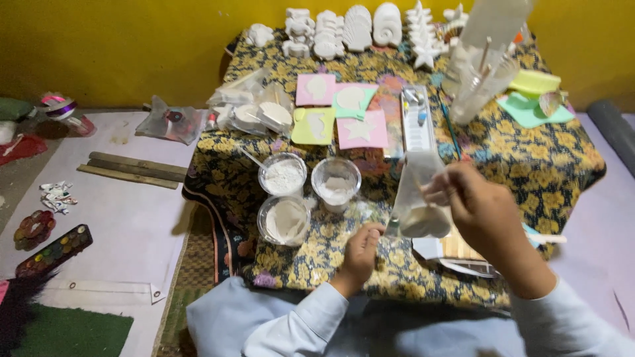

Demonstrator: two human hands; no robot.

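Observation:
A clear plastic cup with white paste in its bottom stands tilted on the low table's floral cloth. My left hand grips the cup's base at its lower left. Over the cup's rim, my right hand holds a thin stick that reaches down into the paste. Three round tubs of white powder sit just left of the cup.
White plaster figures line the table's far edge. Coloured cards with white shapes, a paint tray and a glass with brushes fill the middle. Paint palettes and wooden sticks lie on the floor at left.

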